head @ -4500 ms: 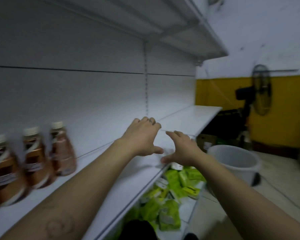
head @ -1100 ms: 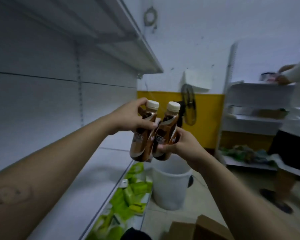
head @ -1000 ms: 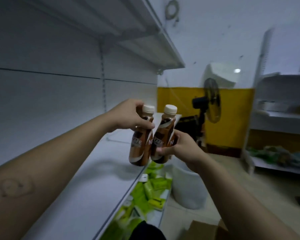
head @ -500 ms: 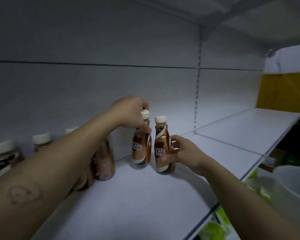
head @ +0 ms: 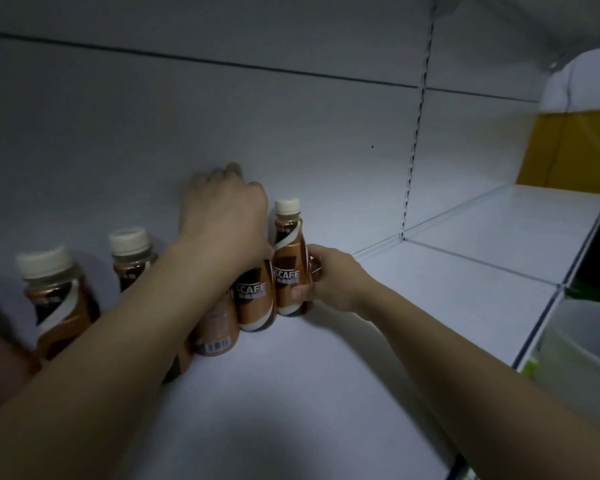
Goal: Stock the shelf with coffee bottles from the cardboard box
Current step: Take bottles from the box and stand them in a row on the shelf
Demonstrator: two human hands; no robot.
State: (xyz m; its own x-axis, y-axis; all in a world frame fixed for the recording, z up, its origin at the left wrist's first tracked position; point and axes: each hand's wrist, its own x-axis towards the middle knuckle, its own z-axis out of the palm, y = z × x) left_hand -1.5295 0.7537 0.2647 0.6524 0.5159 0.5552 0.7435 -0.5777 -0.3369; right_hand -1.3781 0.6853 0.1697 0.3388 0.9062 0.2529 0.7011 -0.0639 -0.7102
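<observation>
Best move here imo: seat both coffee bottles flat on the shelf [head: 326,393], snug against the row, before letting go. Left hand [head: 227,216] reaches over and wraps the top of the left bottle [head: 255,299]; right hand [head: 329,278] curls around the right bottle [head: 289,261], both upright, touching.

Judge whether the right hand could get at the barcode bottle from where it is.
Probably not directly: the right hand is gripping the end bottle, and another bottle stands between it and the barcode bottle.
</observation>
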